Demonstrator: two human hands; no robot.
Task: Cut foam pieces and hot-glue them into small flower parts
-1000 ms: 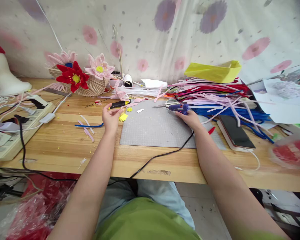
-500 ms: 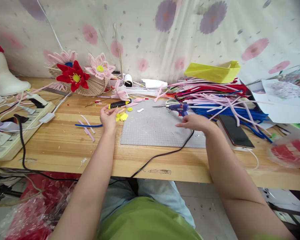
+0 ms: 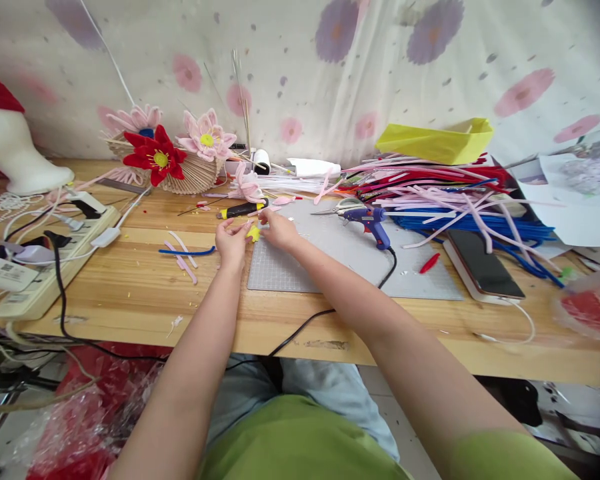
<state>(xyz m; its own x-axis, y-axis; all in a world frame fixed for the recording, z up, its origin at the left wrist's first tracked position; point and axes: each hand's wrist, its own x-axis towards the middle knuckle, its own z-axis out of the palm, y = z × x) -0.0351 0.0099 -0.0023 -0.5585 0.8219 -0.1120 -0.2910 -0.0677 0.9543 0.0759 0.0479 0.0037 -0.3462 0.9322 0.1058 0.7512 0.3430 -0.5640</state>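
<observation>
My left hand point(image 3: 231, 244) is over the wood at the mat's left edge, thumb and fingers pinched; what lies in the pinch is too small to make out. Close beside it, my right hand point(image 3: 280, 232) has its fingers curled together, their tips hidden at the spot by the yellow scraps. Between the hands shows a yellow scrap point(image 3: 253, 233). Just behind them lies a black-and-yellow handled tool point(image 3: 243, 209). On the grey cutting mat point(image 3: 310, 267), a blue glue gun point(image 3: 373, 223) rests untouched, close to scissors point(image 3: 337, 207).
Pipe cleaners point(image 3: 430, 193) in several colours pile up at back right, near a phone point(image 3: 485, 263). A red piece point(image 3: 430, 263) lies on the mat. Fuzzy flowers point(image 3: 155, 157) stand at back left, behind a power strip point(image 3: 55, 267). A black cord point(image 3: 300, 330) crosses the front edge.
My right hand has left the glue gun and moved left, beside my left hand. The glue gun stays on the mat. My left hand has shifted slightly, and the view has turned a little.
</observation>
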